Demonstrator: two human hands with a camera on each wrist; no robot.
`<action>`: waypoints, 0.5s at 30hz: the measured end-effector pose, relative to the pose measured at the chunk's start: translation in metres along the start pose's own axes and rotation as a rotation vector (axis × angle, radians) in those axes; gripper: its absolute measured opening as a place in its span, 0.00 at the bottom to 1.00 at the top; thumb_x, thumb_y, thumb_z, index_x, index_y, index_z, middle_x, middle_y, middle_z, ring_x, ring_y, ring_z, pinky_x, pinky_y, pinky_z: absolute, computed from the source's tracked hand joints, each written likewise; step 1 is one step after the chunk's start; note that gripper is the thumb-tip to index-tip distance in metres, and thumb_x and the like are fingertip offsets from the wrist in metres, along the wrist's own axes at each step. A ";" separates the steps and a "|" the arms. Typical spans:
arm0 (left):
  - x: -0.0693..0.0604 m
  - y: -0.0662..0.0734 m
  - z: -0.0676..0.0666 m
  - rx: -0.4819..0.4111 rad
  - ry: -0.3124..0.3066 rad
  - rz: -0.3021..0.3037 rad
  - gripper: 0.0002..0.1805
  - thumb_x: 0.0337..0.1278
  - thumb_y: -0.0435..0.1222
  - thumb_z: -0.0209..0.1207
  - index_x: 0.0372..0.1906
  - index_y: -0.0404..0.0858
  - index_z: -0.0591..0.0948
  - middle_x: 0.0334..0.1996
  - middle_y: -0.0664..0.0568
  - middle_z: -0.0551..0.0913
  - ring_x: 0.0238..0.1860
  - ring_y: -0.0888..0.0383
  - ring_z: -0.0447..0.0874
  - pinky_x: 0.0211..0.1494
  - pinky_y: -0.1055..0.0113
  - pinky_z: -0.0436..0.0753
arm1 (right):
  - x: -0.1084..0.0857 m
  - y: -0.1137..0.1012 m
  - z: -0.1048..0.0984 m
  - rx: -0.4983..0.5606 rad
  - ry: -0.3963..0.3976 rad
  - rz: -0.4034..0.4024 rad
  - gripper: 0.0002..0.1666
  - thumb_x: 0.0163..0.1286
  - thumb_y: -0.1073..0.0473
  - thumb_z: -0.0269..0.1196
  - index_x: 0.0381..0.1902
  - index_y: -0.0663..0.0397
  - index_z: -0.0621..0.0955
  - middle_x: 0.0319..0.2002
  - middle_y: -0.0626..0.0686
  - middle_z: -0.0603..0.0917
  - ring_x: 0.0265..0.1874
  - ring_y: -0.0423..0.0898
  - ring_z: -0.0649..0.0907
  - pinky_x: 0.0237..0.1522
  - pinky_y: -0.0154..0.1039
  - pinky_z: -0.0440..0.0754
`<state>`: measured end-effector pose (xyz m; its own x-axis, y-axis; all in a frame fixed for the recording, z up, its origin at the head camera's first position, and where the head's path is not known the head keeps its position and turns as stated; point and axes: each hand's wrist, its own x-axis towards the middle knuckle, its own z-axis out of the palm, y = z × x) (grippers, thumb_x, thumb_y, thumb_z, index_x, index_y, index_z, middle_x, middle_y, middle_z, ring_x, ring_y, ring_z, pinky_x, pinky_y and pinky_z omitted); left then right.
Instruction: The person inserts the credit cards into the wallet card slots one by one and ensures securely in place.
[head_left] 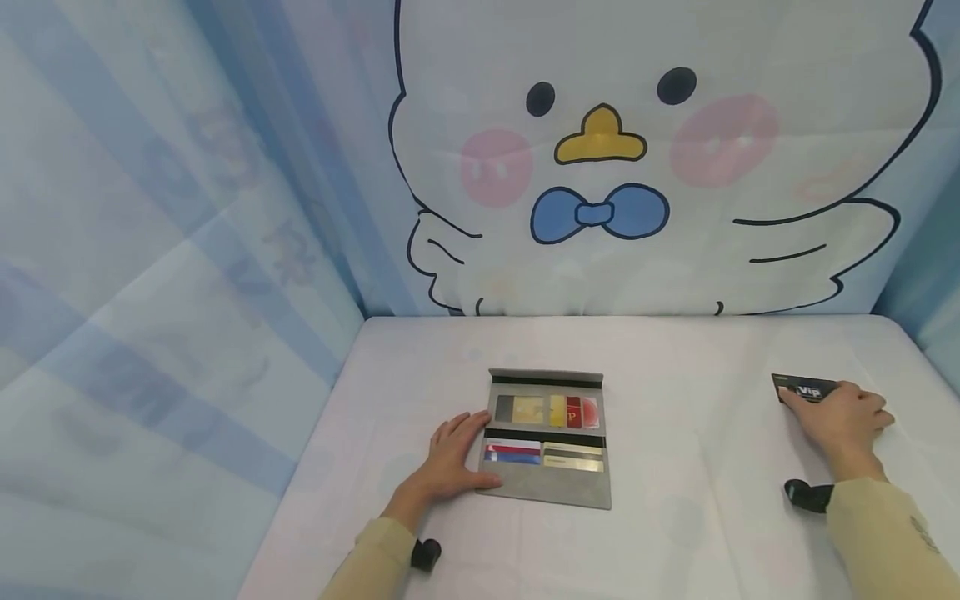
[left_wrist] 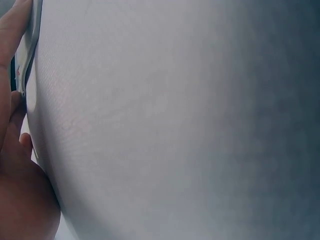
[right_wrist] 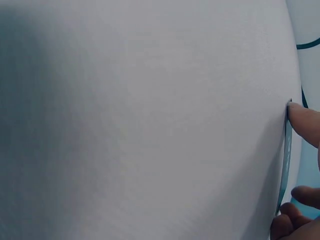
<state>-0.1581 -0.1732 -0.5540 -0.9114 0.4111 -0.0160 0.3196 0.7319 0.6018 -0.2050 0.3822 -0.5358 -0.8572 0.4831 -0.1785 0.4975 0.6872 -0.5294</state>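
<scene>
An unfolded grey card wallet [head_left: 555, 490] lies on the table, with several cards tucked into its two rows of slots. At its left edge rests my left hand [head_left: 450, 467], fingers extended along the side and thumb on the lower left corner. Over on the right, my right hand [head_left: 843, 417] holds a black card [head_left: 821, 388] marked "Vip" between thumb and fingers. The right wrist view shows that card [right_wrist: 286, 160] nearly edge-on, close to the tabletop. Only part of the left hand [left_wrist: 25, 195] appears in the left wrist view, beside the wallet's edge.
A white cloth covers the table [head_left: 675, 533]. Behind it hangs a curtain [head_left: 600, 275] with a cartoon bird print, and a blue patterned curtain [head_left: 150, 250] stands on the left. Black wrist cameras sit at both sleeves.
</scene>
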 end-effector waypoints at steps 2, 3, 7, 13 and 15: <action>0.000 0.000 0.001 -0.001 0.001 -0.003 0.54 0.47 0.53 0.75 0.76 0.39 0.63 0.75 0.48 0.64 0.76 0.43 0.50 0.75 0.40 0.44 | 0.001 -0.001 -0.003 -0.030 -0.020 0.007 0.57 0.71 0.45 0.58 0.63 0.96 0.46 0.63 0.93 0.41 0.65 0.88 0.46 0.66 0.74 0.51; 0.000 0.000 0.001 -0.002 0.002 -0.005 0.54 0.47 0.53 0.75 0.76 0.39 0.63 0.75 0.48 0.64 0.76 0.43 0.50 0.75 0.40 0.44 | 0.001 -0.002 -0.004 -0.046 -0.027 0.011 0.57 0.71 0.45 0.58 0.63 0.97 0.47 0.63 0.93 0.42 0.64 0.88 0.47 0.65 0.74 0.52; -0.001 0.000 0.002 -0.003 -0.002 -0.015 0.54 0.47 0.53 0.75 0.77 0.39 0.63 0.75 0.48 0.63 0.76 0.43 0.49 0.76 0.40 0.44 | 0.002 -0.003 -0.008 -0.069 -0.071 0.027 0.55 0.69 0.46 0.60 0.60 0.98 0.51 0.60 0.94 0.46 0.62 0.87 0.52 0.60 0.72 0.62; 0.000 0.000 0.001 0.010 -0.001 -0.015 0.53 0.47 0.53 0.75 0.76 0.39 0.63 0.75 0.49 0.64 0.77 0.44 0.49 0.76 0.41 0.44 | 0.006 -0.005 -0.015 -0.087 -0.143 0.066 0.54 0.68 0.47 0.62 0.58 0.97 0.54 0.58 0.92 0.50 0.60 0.85 0.55 0.54 0.71 0.70; 0.000 0.001 0.001 0.010 -0.001 -0.018 0.53 0.47 0.53 0.75 0.76 0.39 0.63 0.75 0.49 0.64 0.76 0.44 0.49 0.76 0.41 0.44 | 0.007 -0.005 -0.016 -0.105 -0.160 0.074 0.55 0.67 0.47 0.63 0.59 0.97 0.54 0.58 0.92 0.51 0.62 0.86 0.55 0.56 0.71 0.69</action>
<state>-0.1576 -0.1722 -0.5542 -0.9168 0.3984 -0.0274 0.3058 0.7445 0.5935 -0.2111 0.3912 -0.5213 -0.8238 0.4476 -0.3478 0.5639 0.7101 -0.4217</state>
